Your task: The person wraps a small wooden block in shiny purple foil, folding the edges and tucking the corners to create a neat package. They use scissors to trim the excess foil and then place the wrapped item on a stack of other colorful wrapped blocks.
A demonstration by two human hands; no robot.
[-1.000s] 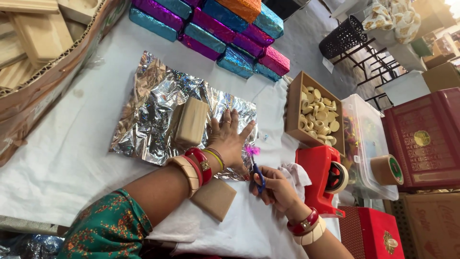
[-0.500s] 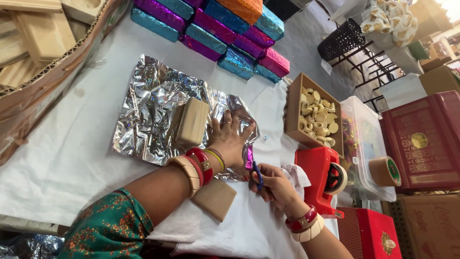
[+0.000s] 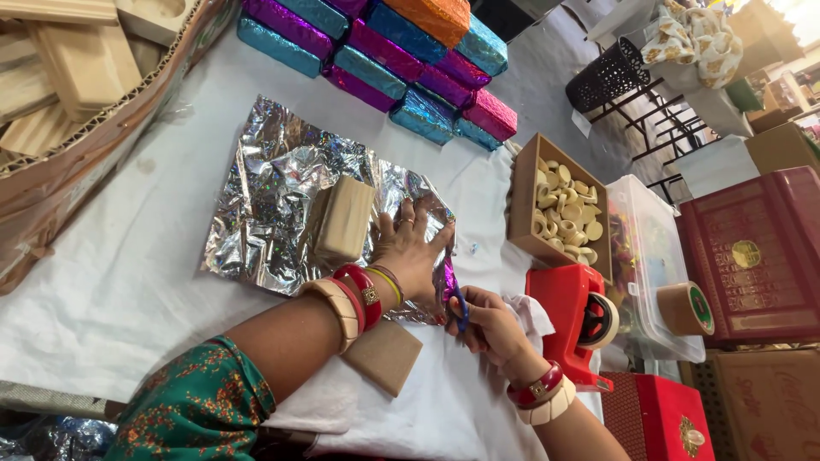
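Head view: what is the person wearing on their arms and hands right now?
The left hand has a ring on one finger. Its wrist carries a stack of bangles: a wide cream one, red ones with a gold clasp, and thin yellow ones. The left upper arm shows a green sleeve with a small red and orange floral print. The right hand has a red bangle and a cream bangle at the wrist.

Bright, even daylight; glare sparkles off the silver foil sheet (image 3: 282, 205), soft shadows beneath, edges slightly stretched.
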